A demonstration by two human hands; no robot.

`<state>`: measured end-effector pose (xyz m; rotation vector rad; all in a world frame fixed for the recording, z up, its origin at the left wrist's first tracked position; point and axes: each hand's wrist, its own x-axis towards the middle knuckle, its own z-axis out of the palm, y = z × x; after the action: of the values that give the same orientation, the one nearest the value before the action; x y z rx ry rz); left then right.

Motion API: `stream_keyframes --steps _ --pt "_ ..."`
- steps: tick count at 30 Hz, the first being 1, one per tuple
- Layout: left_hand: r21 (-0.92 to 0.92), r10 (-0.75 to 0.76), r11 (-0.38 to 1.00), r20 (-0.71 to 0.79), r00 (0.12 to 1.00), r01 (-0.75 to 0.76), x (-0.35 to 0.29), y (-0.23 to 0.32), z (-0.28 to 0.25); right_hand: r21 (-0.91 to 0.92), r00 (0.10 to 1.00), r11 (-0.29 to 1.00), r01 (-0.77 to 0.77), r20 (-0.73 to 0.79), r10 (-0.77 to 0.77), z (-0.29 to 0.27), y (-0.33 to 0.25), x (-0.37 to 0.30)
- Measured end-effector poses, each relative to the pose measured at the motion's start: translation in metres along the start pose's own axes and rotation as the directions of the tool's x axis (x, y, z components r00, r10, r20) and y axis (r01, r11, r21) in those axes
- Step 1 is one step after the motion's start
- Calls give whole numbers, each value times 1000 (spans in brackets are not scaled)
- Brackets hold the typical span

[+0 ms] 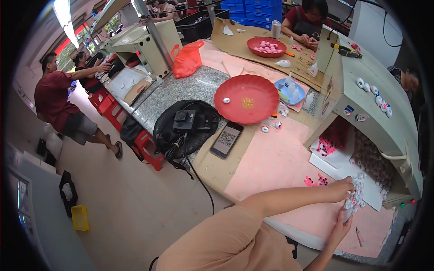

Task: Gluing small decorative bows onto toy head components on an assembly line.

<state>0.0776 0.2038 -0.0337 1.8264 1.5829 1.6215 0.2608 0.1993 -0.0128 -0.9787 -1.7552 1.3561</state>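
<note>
Two bare hands work at the table's near right corner. The right hand (340, 229) comes from below, fingers curled at the lower end of a heap of small white pieces (358, 192); the left hand (338, 189) reaches in above it, fingertips bunched against the same heap. Whether either one grips a piece, I cannot tell! Just beside the right hand lies a slim pointed tool (359, 236) on pink cloth (266, 162). Left of the heap, small pink and black pieces (315, 180) sit in a cluster; behind it opens a pale cabinet (379, 86). Farther up the table (196, 83), a phone (227, 140) lies near a red scalloped plate (248, 90) bearing one white piece (226, 100). Across from it, a co-worker (307, 20) bends over pink pieces, near a red bowl (266, 54).
</note>
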Motion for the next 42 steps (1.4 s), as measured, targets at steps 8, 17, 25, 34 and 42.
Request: stream_keyframes --steps 8,17,25,34,42 --pt "-794 -292 561 77 953 236 -76 110 -171 80 990 994 73 -126 -63 37 -5 -2" --pt "-767 292 573 -137 946 -288 -124 287 -267 135 990 982 134 24 -139 71 -13 -3" --pt "-704 205 542 -418 885 -459 -131 283 -267 103 992 988 115 34 -119 77 -22 -23" --pt "-710 267 535 -373 889 -458 -125 284 -271 90 988 986 139 61 -145 83 -16 -27" --pt "-829 -422 533 -86 903 170 -128 137 -221 274 988 961 40 130 -78 115 -34 -45"
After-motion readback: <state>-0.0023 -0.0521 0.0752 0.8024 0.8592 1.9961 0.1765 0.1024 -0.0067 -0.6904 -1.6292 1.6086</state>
